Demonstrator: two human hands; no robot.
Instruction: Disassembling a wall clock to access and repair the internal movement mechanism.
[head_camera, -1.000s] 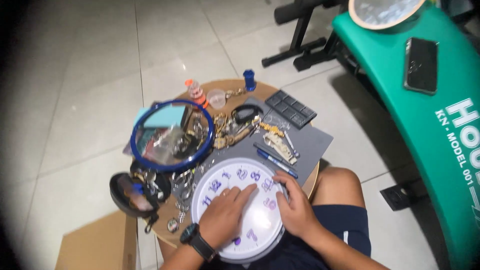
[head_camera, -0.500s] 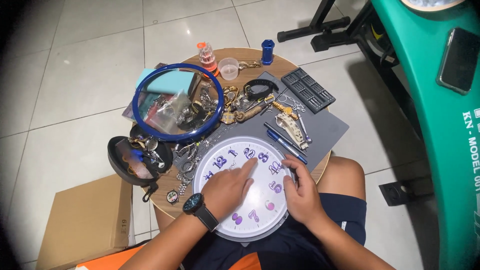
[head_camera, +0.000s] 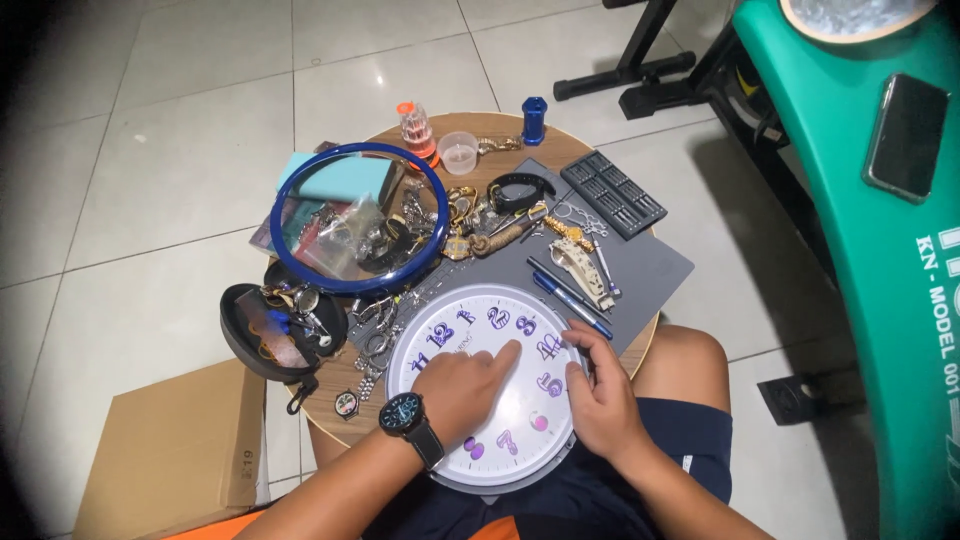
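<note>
One wall clock dial (head_camera: 495, 385), white with purple numerals, lies flat on my lap against the round table (head_camera: 600, 150).
Judged light, rigid, scratch-prone: I grip it by the rim. My left hand (head_camera: 470, 385) lies spread on the face, forefinger extended; my right hand (head_camera: 600, 395) curls at the right edge. Beside it: one blue-rimmed glass cover (head_camera: 358, 218), two pens (head_camera: 570, 290).

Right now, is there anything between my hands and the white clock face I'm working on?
No, nothing visible stands between them. Your left hand lies flat on the white clock face, its forefinger stretched toward the centre, and your right hand rests on the right rim. The two blue pens lie beyond it on the grey mat.
</note>
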